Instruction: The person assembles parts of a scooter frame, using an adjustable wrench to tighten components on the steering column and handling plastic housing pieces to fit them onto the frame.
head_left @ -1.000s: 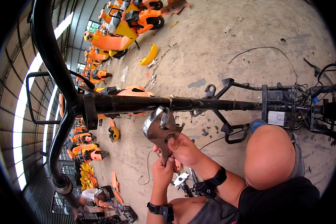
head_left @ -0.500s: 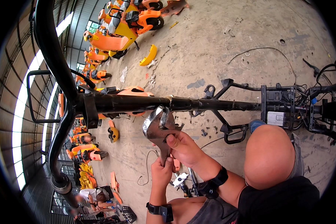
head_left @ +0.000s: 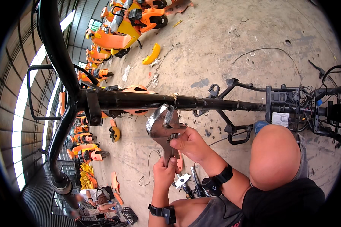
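A large adjustable wrench (head_left: pixel 161 130) with a worn, shiny jaw is held up just beneath the long black tube (head_left: pixel 136 101) of a bare scooter frame. My left hand (head_left: pixel 165 173) is closed round the lower end of its handle. My right hand (head_left: pixel 191 145) grips the wrench below its head, the thumb beside the adjusting screw and the fingers partly hidden behind. The jaw overlaps the lower edge of the tube in view; whether it touches the tube I cannot tell.
Black handlebars (head_left: pixel 66 102) bend up and down at the left. A battery box and wiring (head_left: pixel 280 106) sit in the frame at the right, beside my knee (head_left: pixel 274 157). Orange and yellow scooters (head_left: pixel 121 34) line the far left. Two people (head_left: pixel 93 200) work at lower left.
My right hand has shifted slightly on the wrench, and more of the adjusting screw shows beside the thumb. My left hand keeps its grip on the handle.
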A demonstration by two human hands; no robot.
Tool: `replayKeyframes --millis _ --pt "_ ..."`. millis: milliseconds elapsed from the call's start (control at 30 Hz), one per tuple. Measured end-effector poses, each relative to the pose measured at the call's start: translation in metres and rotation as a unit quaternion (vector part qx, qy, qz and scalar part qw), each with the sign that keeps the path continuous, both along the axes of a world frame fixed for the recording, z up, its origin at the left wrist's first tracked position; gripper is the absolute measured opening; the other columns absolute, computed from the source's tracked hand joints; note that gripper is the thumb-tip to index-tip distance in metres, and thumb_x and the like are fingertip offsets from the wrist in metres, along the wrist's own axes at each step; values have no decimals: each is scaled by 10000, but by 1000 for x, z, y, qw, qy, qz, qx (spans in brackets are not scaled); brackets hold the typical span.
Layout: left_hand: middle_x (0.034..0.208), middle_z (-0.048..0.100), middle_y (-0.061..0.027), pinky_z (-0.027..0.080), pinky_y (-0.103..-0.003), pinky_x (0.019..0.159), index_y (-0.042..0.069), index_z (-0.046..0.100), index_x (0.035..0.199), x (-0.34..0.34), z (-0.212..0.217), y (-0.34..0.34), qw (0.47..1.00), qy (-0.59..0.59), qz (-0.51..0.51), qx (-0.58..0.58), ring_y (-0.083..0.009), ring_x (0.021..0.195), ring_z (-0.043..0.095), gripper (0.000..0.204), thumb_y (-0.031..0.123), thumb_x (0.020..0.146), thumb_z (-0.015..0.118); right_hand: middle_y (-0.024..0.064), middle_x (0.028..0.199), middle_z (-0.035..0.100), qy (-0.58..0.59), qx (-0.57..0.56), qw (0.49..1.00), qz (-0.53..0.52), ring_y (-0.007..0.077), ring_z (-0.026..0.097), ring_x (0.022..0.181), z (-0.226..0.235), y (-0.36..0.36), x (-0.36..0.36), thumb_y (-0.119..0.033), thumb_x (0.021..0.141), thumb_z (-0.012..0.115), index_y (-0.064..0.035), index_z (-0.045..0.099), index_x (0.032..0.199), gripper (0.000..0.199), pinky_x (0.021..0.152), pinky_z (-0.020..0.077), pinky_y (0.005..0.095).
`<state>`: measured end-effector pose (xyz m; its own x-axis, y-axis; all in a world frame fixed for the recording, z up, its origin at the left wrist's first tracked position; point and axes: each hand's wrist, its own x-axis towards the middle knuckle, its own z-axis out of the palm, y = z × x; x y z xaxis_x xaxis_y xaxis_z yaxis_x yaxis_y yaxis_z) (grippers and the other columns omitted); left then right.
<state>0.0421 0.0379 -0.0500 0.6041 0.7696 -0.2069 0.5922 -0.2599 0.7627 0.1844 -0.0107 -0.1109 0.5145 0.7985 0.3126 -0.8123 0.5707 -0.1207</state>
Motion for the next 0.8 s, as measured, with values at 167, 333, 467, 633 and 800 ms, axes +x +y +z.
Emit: replayKeyframes --millis 167,333,467,633,800 --pt "588 539 -42 423 -256 483 9 527 769 0 0 1 1000 17 9 16 -124 512 530 453 426 940 579 50 1129 640 -50 -53 997 -4 107 557 1033 0 2 0 -292 920 650 37 576 1209 444 935 428 286" --pt "592 543 -40 426 -253 488 12 529 770 9 7 -4 1000 11 7 16 -119 516 531 446 422 932 595 112 1113 639 -56 -79 995 -17 207 613 1041 -7 11 -5 -441 893 616 36 561 1188 564 902 482 328" --pt "598 547 -39 429 -254 491 14 529 775 5 4 -2 1000 12 10 14 -116 520 533 451 435 914 615 136 1142 623 -37 -38 998 -28 247 611 1055 0 9 -6 -435 904 596 25 534 1206 553 911 487 366" --pt "608 552 -44 435 -254 498 14 529 794 11 6 -1 1000 1 6 -2 -122 525 539 465 457 898 625 96 1164 613 -14 -47 998 -30 156 561 1082 5 -1 1 -455 937 556 24 518 1242 569 962 429 316" --pt "611 558 -54 430 -254 491 9 534 796 2 5 6 1000 -1 2 3 -130 525 546 484 474 893 625 73 1138 621 -26 -39 999 5 134 549 1074 -1 7 -2 -448 931 574 20 544 1248 566 941 433 302"
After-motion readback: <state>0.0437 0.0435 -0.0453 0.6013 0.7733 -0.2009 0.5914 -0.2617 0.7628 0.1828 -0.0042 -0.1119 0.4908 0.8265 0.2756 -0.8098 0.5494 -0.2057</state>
